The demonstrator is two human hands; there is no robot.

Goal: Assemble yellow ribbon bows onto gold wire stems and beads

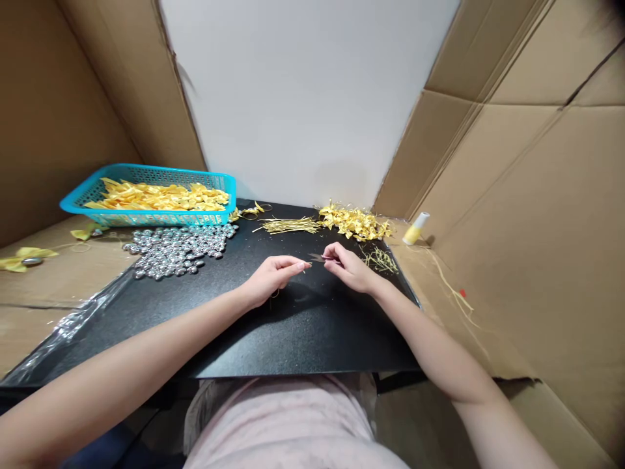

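Closest to me, a bare stretch of blk tabletop (273, 345), matte w/ fine grain. My L hand (273, 277) is pinching a thin strand (306, 266), thumb on forefinger, just above the table; a fine loop hangs under that palm, can't tell if it's the same pc. My R hand (352, 268) has its fingers closed round small snips (316, 257), blades pointing at the strand, apart from it. Past R hand: wiry tangle of clippings (383, 260), so some cutting's prob. done. To L, smooth shiny silver beads (178, 251), approx. oval, lots left. Farther, straight gold strands (290, 225), stiff-looking, bundled; beside 'em a crinkly heap of yellow bows (354, 223), prob. the finished qty. Far L, blue mesh basket (232, 195) w/ plenty of satiny ribbon pcs (161, 195), presumably to do.
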